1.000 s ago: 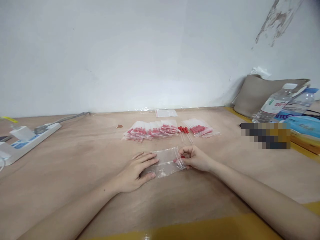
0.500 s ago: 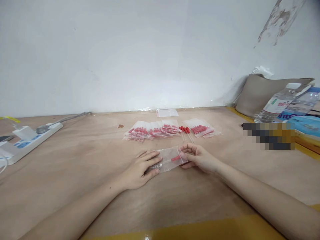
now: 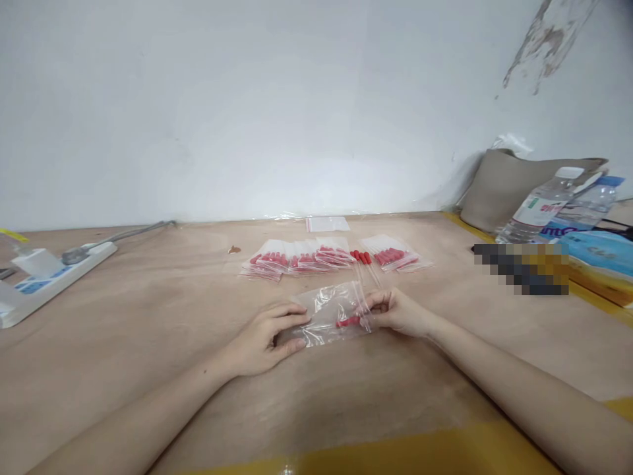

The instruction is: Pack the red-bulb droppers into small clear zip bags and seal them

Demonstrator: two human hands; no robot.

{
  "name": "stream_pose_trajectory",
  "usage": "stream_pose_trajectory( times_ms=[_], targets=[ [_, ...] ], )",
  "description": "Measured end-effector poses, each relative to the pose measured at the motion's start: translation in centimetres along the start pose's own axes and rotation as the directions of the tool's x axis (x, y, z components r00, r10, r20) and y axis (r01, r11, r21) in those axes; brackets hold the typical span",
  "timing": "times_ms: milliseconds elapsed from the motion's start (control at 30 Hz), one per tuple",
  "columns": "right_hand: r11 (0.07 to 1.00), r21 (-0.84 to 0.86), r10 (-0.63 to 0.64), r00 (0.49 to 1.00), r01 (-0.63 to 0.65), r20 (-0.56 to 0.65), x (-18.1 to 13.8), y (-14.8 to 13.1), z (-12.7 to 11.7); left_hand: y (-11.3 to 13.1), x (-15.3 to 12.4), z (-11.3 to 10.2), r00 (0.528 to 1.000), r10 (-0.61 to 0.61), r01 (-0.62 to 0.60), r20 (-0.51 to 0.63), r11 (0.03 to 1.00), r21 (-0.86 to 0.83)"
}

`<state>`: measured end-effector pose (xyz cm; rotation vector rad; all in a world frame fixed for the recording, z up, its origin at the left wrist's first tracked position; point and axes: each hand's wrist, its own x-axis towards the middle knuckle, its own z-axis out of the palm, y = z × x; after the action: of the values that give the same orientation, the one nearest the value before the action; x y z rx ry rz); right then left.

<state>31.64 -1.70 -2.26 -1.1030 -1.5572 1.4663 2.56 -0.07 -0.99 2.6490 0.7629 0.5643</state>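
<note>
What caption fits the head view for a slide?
Both hands, left hand and right hand, hold a clear zip bag with a red-capped dropper inside, filled bags behind.

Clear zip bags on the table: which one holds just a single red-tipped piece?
The clear bag held between the left hand and right hand; the bags behind are full.

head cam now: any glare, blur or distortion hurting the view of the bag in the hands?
Head view: soft, even light with faint shadows; the clear bag shows slight crinkle glare, but its red-tipped piece reads fine; left hand and right hand reasonably sharp; wide-angle stretch at the edges; a pixelated patch at right.
</note>
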Motion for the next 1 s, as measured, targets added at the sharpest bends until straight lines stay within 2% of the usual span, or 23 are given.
stream_pose_trajectory(
  times_ms=[100, 233, 333, 400, 467, 533, 633, 700, 867, 1000],
  targets=[
    [1.0, 0.02, -0.011, 1.0, 0.011, 0.013, -0.1, 0.1, -0.1, 0.0, 0.0, 0.0, 1.0, 0.011, -0.011, 0.0, 1.0, 0.001],
    [0.999, 0.026, 0.021, 0.996, -0.019, -0.082, -0.1, -0.1, -0.3, -0.1, 0.0, 0.1, 1.0, 0.021, -0.021, 0.001, 1.0, 0.017],
    [0.997, -0.049, 0.047, 0.979, -0.058, -0.2, 0.3, -0.6, -1.0, -0.1, -0.1, 0.1, 1.0, 0.026, -0.026, -0.002, 0.999, 0.027],
    [0.974, -0.216, -0.007, 0.94, -0.072, -0.342, 0.9, -1.1, -1.9, -0.2, -0.1, 0.1, 1.0, 0.022, -0.022, -0.001, 0.999, 0.033],
    [0.88, -0.459, -0.121, 0.875, -0.124, -0.468, 1.9, -1.6, -3.1, -0.3, -0.1, 0.1, 1.0, 0.018, -0.018, 0.003, 0.999, 0.04],
    [0.704, -0.669, -0.208, 0.831, -0.239, -0.516, 3.2, -2.2, -4.1, -0.3, -0.1, 0.2, 1.0, 0.016, -0.017, 0.005, 0.999, 0.044],
    [0.451, -0.77, -0.128, 0.821, -0.451, -0.556, 5.3, -3.2, -4.9, -0.2, -0.1, 0.2, 1.0, 0.016, -0.016, 0.003, 0.999, 0.042],
    [0.383, -0.744, -0.021, 0.8, -0.547, -0.599, 6.6, -3.8, -4.9, -0.1, -0.1, 0.1, 1.0, 0.01, -0.01, -0.001, 0.999, 0.038],
    [0.403, -0.669, 0.141, 0.765, -0.624, -0.629, 8.6, -4.1, -4.9, 0.0, 0.0, 0.2, 1.0, -0.006, 0.007, -0.009, 0.999, 0.043],
    [0.472, -0.619, 0.179, 0.756, -0.628, -0.63, 8.3, -4.4, -5.2, 0.1, 0.0, 0.3, 1.0, -0.007, 0.008, -0.025, 0.998, 0.057]
  ],
)
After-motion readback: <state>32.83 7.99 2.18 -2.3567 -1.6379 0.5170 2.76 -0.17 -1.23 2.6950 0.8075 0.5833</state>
